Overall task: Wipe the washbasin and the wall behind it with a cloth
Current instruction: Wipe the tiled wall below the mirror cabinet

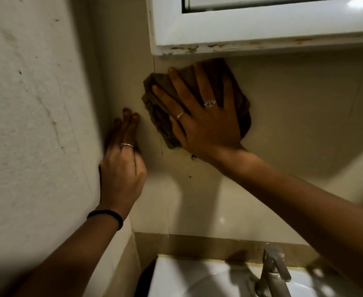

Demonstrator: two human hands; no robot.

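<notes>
Pressing crumpled brown cloth [197,99] flat on glossy wall [283,125]; right hand [206,121] spread | left hand [122,163] flat

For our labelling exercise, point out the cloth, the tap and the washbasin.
cloth [155,108], head view, on the folded left part beside the fingers.
tap [272,269], head view, on the metal handle.
washbasin [187,275], head view, on the white rim.

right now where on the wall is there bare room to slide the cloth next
Bare tile runs right of the cloth, below the cabinet and above the tap. Leftward is crowded: the left hand rests flat by the corner. The right hand presses the cloth.
</notes>
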